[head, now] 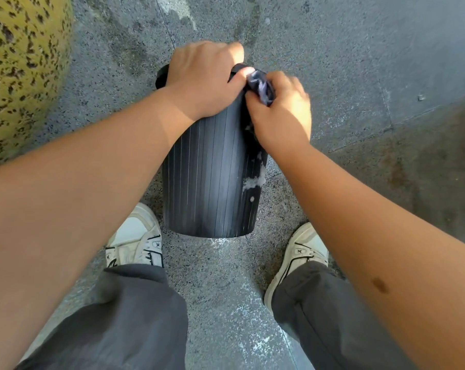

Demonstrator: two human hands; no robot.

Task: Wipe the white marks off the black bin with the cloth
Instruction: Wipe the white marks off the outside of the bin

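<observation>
A black ribbed bin (210, 177) stands on the stone floor between my feet. My left hand (204, 78) lies over its far rim and grips it. Close against the bin's upper right side, my right hand (279, 113) is closed on a dark bunched cloth (260, 85). White marks (254, 181) run down the bin's right side, with a small white dot just below them. The part of the wall under my right hand is hidden.
A yellow speckled rounded stone (23, 70) fills the upper left. My two pale sneakers (138, 239) (298, 252) flank the bin's base. White flecks (252, 340) lie on the grey granite floor near my legs.
</observation>
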